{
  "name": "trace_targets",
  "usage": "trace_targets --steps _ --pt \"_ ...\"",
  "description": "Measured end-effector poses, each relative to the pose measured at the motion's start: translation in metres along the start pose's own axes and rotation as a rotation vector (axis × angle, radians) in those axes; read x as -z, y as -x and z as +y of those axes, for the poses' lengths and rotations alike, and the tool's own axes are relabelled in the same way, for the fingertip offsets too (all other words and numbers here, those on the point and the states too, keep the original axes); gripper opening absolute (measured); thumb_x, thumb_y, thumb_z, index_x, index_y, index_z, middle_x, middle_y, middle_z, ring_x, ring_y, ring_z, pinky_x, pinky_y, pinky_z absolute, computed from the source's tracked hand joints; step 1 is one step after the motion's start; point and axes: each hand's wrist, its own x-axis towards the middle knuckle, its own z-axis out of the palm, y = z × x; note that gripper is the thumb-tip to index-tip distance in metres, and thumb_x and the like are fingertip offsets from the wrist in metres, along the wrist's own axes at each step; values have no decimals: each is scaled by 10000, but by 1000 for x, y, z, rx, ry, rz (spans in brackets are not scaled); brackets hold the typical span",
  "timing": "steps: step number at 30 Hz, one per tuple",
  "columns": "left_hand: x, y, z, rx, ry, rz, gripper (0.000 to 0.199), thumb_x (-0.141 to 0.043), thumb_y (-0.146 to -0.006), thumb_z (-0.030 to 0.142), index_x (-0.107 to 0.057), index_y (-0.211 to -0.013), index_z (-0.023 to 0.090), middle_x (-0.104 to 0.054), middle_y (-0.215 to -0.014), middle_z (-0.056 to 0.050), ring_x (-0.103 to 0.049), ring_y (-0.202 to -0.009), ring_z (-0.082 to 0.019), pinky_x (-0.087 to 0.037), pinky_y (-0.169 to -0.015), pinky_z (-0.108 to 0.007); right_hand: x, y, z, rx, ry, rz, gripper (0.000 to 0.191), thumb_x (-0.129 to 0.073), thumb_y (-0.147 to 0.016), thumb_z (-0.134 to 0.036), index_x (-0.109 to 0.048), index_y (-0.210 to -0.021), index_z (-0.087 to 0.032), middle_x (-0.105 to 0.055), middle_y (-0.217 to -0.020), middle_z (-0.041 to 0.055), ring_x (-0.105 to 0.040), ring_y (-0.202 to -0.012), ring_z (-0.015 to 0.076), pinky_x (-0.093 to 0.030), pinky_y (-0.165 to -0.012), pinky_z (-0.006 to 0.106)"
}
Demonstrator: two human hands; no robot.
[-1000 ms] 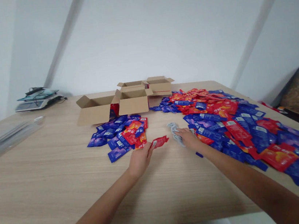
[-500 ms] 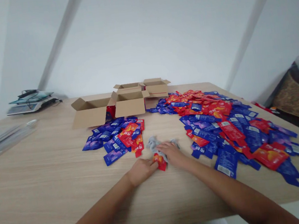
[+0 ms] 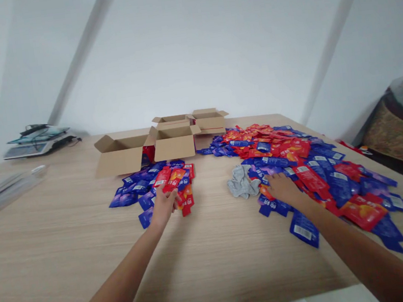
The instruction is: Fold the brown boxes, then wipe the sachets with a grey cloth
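Observation:
My left hand (image 3: 164, 206) hovers at the near edge of the left pile of blue and red sachets (image 3: 142, 184), fingers apart and holding nothing. Just beyond its fingertips a red sachet (image 3: 162, 176) lies on top of that pile. My right hand (image 3: 283, 189) reaches onto the left side of the large right pile of sachets (image 3: 318, 165). Its fingers are spread over a red-orange sachet (image 3: 266, 192), partly hidden beneath them; no firm grip shows. A crumpled grey cloth (image 3: 242, 182) lies beside that hand, against the pile's edge.
Open cardboard boxes (image 3: 175, 147) stand behind the left pile. A scale (image 3: 37, 145) with things stacked on it sits at the far left. Clear plastic wrapping (image 3: 6, 189) lies on the left of the wooden table (image 3: 69, 247). A brown patterned chair (image 3: 399, 130) is at the right.
My hands have parted: the left moved to the left pile, where a red sachet now lies on top. My right moved to the right pile, and the grey cloth has shifted rightward.

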Motion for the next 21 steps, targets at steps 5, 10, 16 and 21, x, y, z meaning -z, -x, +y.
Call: trace_targets --steps 5,10,16,21 --pt "-23 24 -8 -67 -82 -235 456 -509 -808 370 -380 -1170 125 -563 -573 60 -437 -352 -71 -289 -332 -155 20 -13 0 -49 6 112 382 -339 -866 -70 -517 -1203 -76 -638 -1050 192 -599 -983 252 -441 -794 337" --pt "-48 42 -2 -103 -95 -420 448 -513 -813 419 -419 -1171 165 -576 -661 47 -459 -414 -61 -348 -387 -162 68 -6 -53 366 -352 96 307 -422 -909 -278 -602 -1139 -185 -663 -1068 103 -598 -996 212 -430 -850 302" --pt "-65 53 -23 45 -118 -629 340 -489 -820 512 -518 -837 174 -458 -448 86 -367 -317 -58 -271 -338 -163 53 -9 -116 693 -648 55 314 -421 -914 -307 -618 -1143 -222 -657 -1074 61 -581 -975 173 -419 -866 290" --pt "-49 45 -47 244 -104 -312 351 -456 -826 536 -433 -760 192 -458 -397 88 -339 -262 -56 -203 -306 -152 0 -31 -93 191 -329 129 384 -474 -871 -240 -558 -1239 -165 -526 -1266 159 -447 -1156 286 -340 -961 454"
